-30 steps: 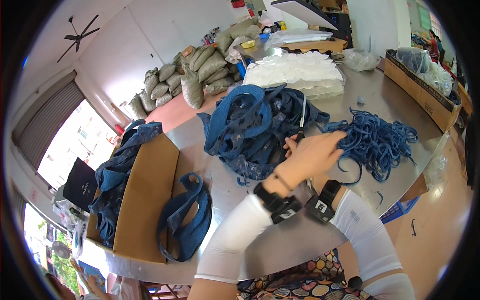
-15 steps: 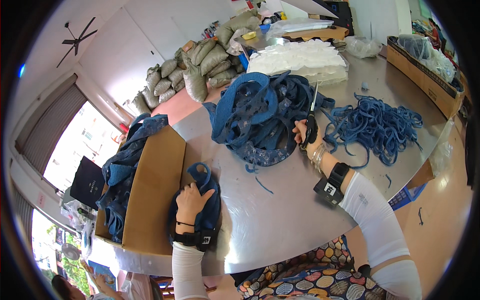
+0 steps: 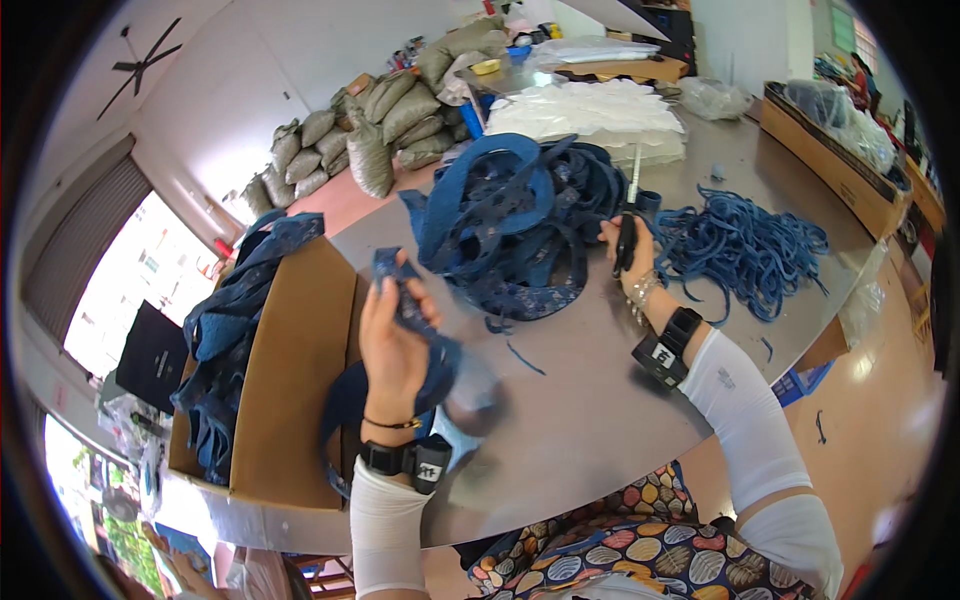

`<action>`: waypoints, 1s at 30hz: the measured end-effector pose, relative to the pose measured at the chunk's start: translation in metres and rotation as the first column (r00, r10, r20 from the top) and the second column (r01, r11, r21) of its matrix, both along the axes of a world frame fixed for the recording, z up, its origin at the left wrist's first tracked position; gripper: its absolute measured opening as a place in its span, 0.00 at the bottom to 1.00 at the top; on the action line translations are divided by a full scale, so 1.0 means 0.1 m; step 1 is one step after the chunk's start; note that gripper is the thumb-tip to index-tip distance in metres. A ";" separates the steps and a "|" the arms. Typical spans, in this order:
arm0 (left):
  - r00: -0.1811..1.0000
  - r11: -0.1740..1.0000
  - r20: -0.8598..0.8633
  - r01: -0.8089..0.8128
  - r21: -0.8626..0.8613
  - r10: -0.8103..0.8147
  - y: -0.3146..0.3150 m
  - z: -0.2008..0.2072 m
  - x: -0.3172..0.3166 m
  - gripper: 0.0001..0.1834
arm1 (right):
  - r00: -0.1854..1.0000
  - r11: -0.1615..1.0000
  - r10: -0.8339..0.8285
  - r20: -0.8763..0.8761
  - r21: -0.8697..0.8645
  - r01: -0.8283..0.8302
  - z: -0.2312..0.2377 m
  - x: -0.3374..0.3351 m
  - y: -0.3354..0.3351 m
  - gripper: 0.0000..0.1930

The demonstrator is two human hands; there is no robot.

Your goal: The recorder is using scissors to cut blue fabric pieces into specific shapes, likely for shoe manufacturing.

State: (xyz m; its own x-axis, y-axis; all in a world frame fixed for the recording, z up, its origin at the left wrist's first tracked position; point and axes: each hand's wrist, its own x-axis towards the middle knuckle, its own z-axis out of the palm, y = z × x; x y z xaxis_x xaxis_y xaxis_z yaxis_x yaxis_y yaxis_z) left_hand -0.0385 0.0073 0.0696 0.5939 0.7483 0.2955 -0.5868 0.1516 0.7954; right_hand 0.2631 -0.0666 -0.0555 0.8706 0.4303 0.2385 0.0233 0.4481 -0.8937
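In my left hand [image 3: 392, 335] I grip a blue patterned fabric strip [image 3: 440, 370]; it is raised off the table beside the cardboard box, its lower end hanging and blurred. My right hand [image 3: 632, 252] is closed round the black handles of a pair of scissors [image 3: 627, 225], whose blades point up and away from me. Just left of the scissors lies a large heap of coiled blue fabric strips [image 3: 510, 225]. To the right of that hand is a tangled pile of thin blue trimmings [image 3: 745, 250].
At the left, a cardboard box [image 3: 300, 385] holds more blue strips. White stacked sheets [image 3: 580, 115] lie beyond the heap on the metal table [image 3: 560, 400]. A long carton [image 3: 835, 150] with plastic bags stands far right. Stuffed sacks [image 3: 370, 150] are piled on the floor behind.
My left hand has lifted from the fabric lying beside the box and now holds a strip up. The right hand with the scissors has barely moved; the view has shifted slightly.
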 end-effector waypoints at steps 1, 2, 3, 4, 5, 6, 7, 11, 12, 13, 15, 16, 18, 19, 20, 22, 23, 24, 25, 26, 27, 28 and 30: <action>0.997 0.997 0.042 0.067 0.048 -0.069 0.05 -0.07 0.03 0.13 | 0.998 0.999 0.019 -0.059 0.039 -0.017 0.00 0.01 0.01 0.09; 0.998 0.997 -0.004 0.067 0.046 -0.067 0.02 -0.13 0.07 0.12 | 0.998 1.000 0.005 -0.057 0.010 -0.004 0.00 0.00 0.02 0.09; 0.997 0.997 -0.050 0.063 0.041 -0.061 0.00 -0.21 0.11 0.11 | 0.998 1.000 -0.008 -0.054 -0.021 0.007 0.03 -0.04 0.02 0.09; 0.991 0.997 -0.115 0.072 0.027 -0.069 0.03 -0.35 0.13 0.10 | 1.000 0.999 -0.020 -0.019 -0.044 0.020 0.06 -0.07 0.01 0.09; 0.981 0.997 -0.180 0.080 0.012 -0.077 0.06 -0.51 0.13 0.09 | 0.999 1.000 -0.006 0.042 -0.019 0.007 0.04 -0.08 0.02 0.09; 0.971 0.996 -0.220 0.088 -0.013 -0.089 0.05 -0.63 0.16 0.10 | 0.997 0.999 -0.004 0.071 -0.036 0.006 0.09 -0.14 0.00 0.09; 0.961 0.998 -0.270 0.049 -0.048 -0.060 0.05 -0.77 0.17 0.10 | 0.995 0.998 0.003 0.099 -0.055 0.003 0.15 -0.22 -0.03 0.09; 0.930 0.998 -0.364 0.037 -0.056 -0.055 0.06 -0.91 0.19 0.07 | 0.936 0.947 0.292 0.198 -0.200 -0.253 0.34 -0.56 -0.13 0.09; 0.931 0.999 -0.362 0.038 -0.033 -0.047 0.05 -0.92 0.19 0.07 | 0.892 0.893 0.408 0.195 -0.291 -0.344 0.47 -0.70 -0.17 0.10; 0.932 0.999 -0.360 0.052 -0.010 -0.053 0.01 -0.92 0.25 0.06 | 0.844 0.827 0.505 0.181 -0.381 -0.413 0.52 -0.75 -0.23 0.10; 0.929 0.995 -0.360 0.103 0.017 -0.090 -0.13 -0.89 0.36 0.09 | 0.621 0.610 0.777 -0.100 -0.120 -0.783 0.40 -0.79 -0.23 0.11; 0.918 0.991 -0.385 0.122 0.048 -0.094 -0.15 -0.93 0.40 0.09 | 0.527 0.589 0.727 -0.441 0.007 -0.808 0.41 -0.86 -0.21 0.12; 0.898 0.985 -0.426 0.157 0.076 -0.110 -0.18 -0.96 0.43 0.10 | 0.636 0.642 0.752 0.175 -0.418 -0.643 0.36 -0.90 -0.22 0.14; 0.906 0.986 -0.406 0.157 0.062 -0.119 -0.18 -0.97 0.42 0.10 | 0.508 0.767 0.640 0.576 -0.515 -0.382 0.37 -0.96 -0.22 0.14; 0.914 0.986 -0.386 0.158 0.048 -0.128 -0.17 -0.98 0.41 0.10 | 0.591 0.747 0.657 0.467 -0.507 -0.430 0.42 -1.00 -0.24 0.14; 0.914 0.981 -0.401 0.122 0.150 -0.053 -0.13 -0.95 0.37 0.10 | 0.713 0.716 0.665 0.222 -0.462 -0.524 0.54 -1.06 -0.29 0.15; 0.904 0.961 -0.426 0.090 0.262 0.032 -0.09 -0.91 0.32 0.10 | 0.717 0.701 0.672 0.186 -0.474 -0.533 0.55 -1.03 -0.29 0.15; 0.891 0.925 -0.439 0.068 0.374 0.112 -0.05 -0.84 0.30 0.11 | 0.726 0.691 0.671 0.154 -0.484 -0.536 0.57 -0.96 -0.30 0.15; 0.903 0.934 -0.402 0.004 0.356 0.150 -0.03 -0.76 0.27 0.09 | 0.734 0.681 0.668 0.121 -0.495 -0.539 0.58 -0.88 -0.32 0.15; 0.901 0.930 -0.382 -0.060 0.364 0.207 0.06 -0.77 0.26 0.11 | 0.726 0.687 0.677 0.123 -0.459 -0.563 0.48 -0.79 -0.30 0.14; 0.890 0.919 -0.363 -0.135 0.371 0.277 0.18 -0.82 0.20 0.13 | 0.710 0.681 0.696 0.109 -0.413 -0.604 0.52 -0.81 -0.30 0.13; 0.805 0.844 -0.410 -0.194 0.500 0.428 0.26 -0.84 0.14 0.15 | 0.695 0.673 0.713 0.093 -0.366 -0.642 0.59 -0.84 -0.33 0.13; 0.581 0.638 -0.420 -0.234 0.734 0.697 0.38 -0.89 0.05 0.20 | 0.681 0.664 0.729 0.067 -0.309 -0.681 0.63 -0.85 -0.33 0.13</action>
State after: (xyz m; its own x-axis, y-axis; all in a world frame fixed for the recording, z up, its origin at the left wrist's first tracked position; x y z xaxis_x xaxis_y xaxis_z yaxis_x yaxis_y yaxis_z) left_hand -0.0339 0.0451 -0.0193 0.3999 0.7943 0.4573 0.2439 -0.5732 0.7823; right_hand 0.1780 -0.1000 0.0072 0.2352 0.9600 0.1521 -0.0480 0.1677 -0.9847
